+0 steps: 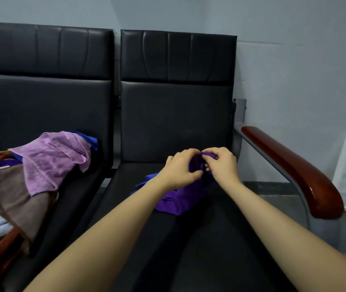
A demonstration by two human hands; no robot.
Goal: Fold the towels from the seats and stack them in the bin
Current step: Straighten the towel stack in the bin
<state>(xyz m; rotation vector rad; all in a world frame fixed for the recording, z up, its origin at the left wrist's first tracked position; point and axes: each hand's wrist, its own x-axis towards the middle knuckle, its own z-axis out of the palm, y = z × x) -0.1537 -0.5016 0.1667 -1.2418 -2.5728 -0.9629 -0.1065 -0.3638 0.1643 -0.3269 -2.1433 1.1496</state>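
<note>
Head view: left hand (180, 168) and right hand (222, 163) hide the purple towel (174, 202) top.

Reddish wooden armrest (294, 169), pale grey wall (294, 60), grey floor (273, 192)

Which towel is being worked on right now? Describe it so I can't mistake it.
Find the right-hand black seat, next to the wooden armrest. On its cushion lies the purple towel, pinched at its far end by the left hand and right hand. Unlike the pile on the neighbouring seat, it lies alone.
</note>
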